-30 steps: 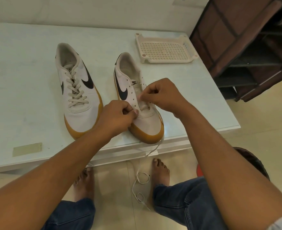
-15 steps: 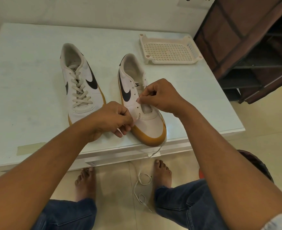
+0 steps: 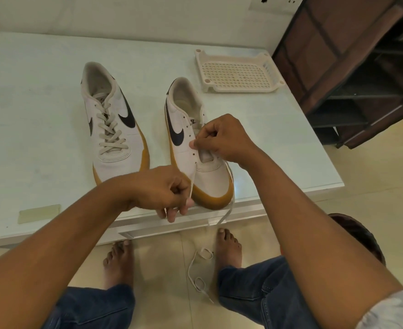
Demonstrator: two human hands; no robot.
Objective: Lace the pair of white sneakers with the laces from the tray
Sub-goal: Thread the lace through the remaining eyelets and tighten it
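Just now the left hand (image 3: 165, 193) has drawn back from the eyelets toward the person. One second ago it was close to the right hand (image 3: 222, 138) on the bare shoe (image 3: 210, 179); now it is over the near edge of the table (image 3: 41, 103). Its fingers are curled and pinch the lace (image 3: 229, 211), which runs tight from the lowest eyelet on that side down into the hand. The right hand stayed at its place: its fingers are curled and pinch at the eyelet edge beside the tongue, and I cannot tell if they hold the flap only or the lace also.

I judge that the lace is now through the first pair of eyelets and is being pulled to length, so the lacing of this shoe has only started. All upper eyelets are empty. The laced shoe (image 3: 112, 138) beside it looks finished.

The other end of the lace goes past the toe, over the table edge, and lies in loose loops on the floor (image 3: 162, 269) near the feet (image 3: 118, 262). It could catch there or be stepped on.

The tray (image 3: 238, 89) behind the bare shoe holds no lace. A piece of tape (image 3: 39, 213) is on the table, and a dark shelf (image 3: 352, 67) stands at the right, well apart.
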